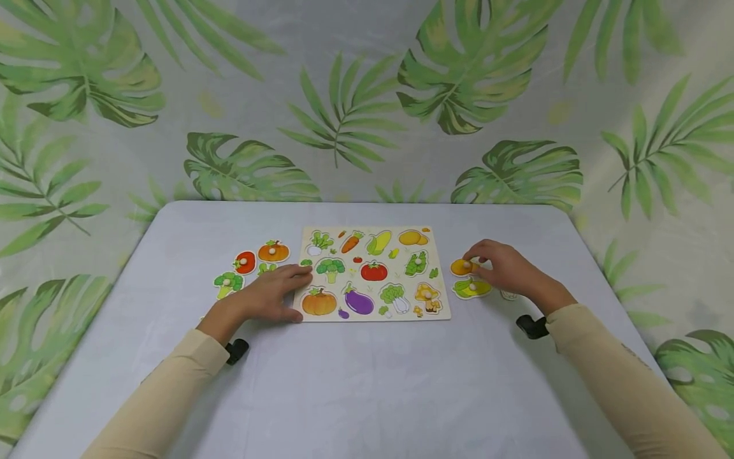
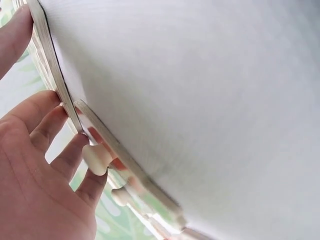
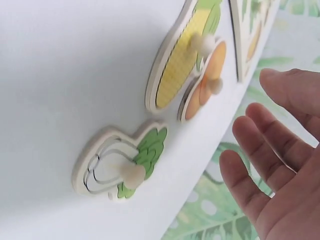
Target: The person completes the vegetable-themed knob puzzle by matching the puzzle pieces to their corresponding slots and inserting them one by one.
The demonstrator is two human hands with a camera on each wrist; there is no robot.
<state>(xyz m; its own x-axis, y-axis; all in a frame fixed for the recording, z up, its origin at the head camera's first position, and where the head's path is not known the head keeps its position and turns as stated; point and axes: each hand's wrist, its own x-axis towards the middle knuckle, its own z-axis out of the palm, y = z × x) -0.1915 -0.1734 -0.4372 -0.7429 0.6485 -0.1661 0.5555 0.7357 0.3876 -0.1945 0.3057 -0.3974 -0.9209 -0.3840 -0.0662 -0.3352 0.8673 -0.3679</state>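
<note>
The orange piece (image 1: 460,268) lies flat on the table (image 1: 367,382), just to the right of the board (image 1: 367,317), and is partly covered by the right hand (image 1: 504,268). From that hand it is found to the left, directly at the fingertips, with its long axis set roughly side to side. It is reached far more closely by the right hand than by the left hand (image 1: 274,294), which is parted from it by the full width of the board.

In the right wrist view, the fingers are seen spread and loosely bent, and the small knob (image 3: 214,86) of the orange piece is not enclosed by them. Whether the piece is touched at all cannot be told surely, since the fingertips overlap it in the head view.

Just beside it, on the person's side, the corn piece (image 1: 473,288) is laid almost parallel (its own knob stands close by). A cabbage piece (image 3: 107,165) is placed a little apart from both.

By the left hand nothing is grasped: its relaxed fingers are rested at the board's left edge, near a pumpkin piece (image 1: 273,252) and a tomato piece (image 1: 244,262).
</note>
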